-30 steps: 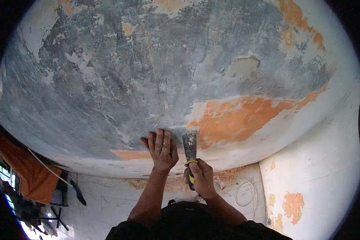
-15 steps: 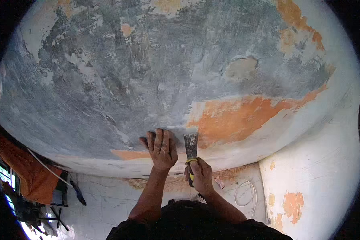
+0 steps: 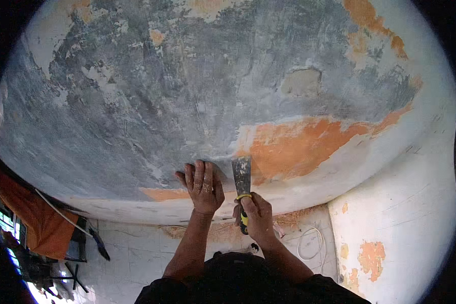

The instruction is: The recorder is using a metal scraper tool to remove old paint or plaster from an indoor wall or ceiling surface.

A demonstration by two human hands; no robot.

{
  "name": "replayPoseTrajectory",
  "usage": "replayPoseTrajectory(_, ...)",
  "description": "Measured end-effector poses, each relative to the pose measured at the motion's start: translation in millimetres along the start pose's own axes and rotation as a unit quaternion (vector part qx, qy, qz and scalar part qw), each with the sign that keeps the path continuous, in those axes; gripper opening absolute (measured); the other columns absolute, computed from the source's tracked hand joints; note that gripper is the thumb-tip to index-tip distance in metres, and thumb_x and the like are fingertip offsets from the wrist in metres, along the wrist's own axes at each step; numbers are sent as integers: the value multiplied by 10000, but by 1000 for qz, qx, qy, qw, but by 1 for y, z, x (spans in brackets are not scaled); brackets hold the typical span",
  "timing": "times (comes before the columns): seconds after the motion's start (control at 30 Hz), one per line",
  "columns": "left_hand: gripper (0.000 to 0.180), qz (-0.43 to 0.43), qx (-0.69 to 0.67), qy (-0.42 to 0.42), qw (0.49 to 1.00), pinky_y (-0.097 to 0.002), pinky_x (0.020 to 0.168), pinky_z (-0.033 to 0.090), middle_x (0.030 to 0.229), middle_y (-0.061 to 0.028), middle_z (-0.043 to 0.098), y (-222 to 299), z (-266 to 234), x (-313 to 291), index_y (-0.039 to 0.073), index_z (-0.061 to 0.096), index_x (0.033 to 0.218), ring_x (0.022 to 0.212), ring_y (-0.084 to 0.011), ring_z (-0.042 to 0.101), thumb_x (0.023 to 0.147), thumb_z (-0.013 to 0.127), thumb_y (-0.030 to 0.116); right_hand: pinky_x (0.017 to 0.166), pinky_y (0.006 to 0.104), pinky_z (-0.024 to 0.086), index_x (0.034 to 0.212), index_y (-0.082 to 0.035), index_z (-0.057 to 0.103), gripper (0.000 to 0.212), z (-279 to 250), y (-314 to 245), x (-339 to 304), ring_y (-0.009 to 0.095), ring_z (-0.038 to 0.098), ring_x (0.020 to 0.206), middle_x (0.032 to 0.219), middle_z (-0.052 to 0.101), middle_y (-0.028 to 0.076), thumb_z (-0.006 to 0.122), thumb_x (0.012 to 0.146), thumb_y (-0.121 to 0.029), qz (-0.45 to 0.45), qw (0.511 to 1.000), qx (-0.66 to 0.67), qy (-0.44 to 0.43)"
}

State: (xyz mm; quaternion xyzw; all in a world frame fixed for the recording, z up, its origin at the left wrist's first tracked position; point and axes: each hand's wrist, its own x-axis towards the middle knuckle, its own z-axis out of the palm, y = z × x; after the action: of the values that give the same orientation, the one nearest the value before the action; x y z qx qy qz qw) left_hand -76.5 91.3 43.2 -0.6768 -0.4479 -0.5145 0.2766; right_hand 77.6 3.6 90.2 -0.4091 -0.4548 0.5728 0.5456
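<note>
Patchy wall (image 3: 197, 96) touches outstretched left grip (image 3: 204, 187); right grip (image 3: 257, 213) clasps scraper (image 3: 241, 176).

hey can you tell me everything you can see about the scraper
The scraper has a flat, dark grey, metal-looking blade that widens toward its tip and is speckled with pale residue. Its black and yellow handle has a yellow collar where the blade begins. The right hand grips the handle, partly hiding it. The blade points up the picture, nearly straight, over the wall at the left end of the large orange patch. I can't tell whether its edge touches the surface.
</note>
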Motion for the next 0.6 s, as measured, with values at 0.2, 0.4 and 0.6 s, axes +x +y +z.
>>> replayPoseTrajectory(0.2,433,1,2,-4,1000,-598,1124,45,1464,-185,354,-2,0,0,-7,473,1326,1410,-407,188,933,449,173,481,263,453,946,10,560,338,6,-17,2,118,554,514,669,595,74,497,978,-320,16,1000,0,-3)
replayPoseTrajectory(0.4,432,-9,-26,-18,999,-600,1123,40,1462,-179,361,6,7,-4,9,475,1329,1404,-414,199,929,456,170,461,254,434,942,-9,540,340,-18,31,-3,111,547,503,673,590,54,521,963,-348,27,999,-23,4)
replayPoseTrajectory(0.6,439,-15,0,-31,999,-602,1124,39,1460,-191,358,1,-3,-2,15,476,1330,1405,-414,197,919,458,169,467,255,432,919,-12,553,310,-10,21,-3,109,547,518,675,591,54,510,971,-314,29,999,-25,8)
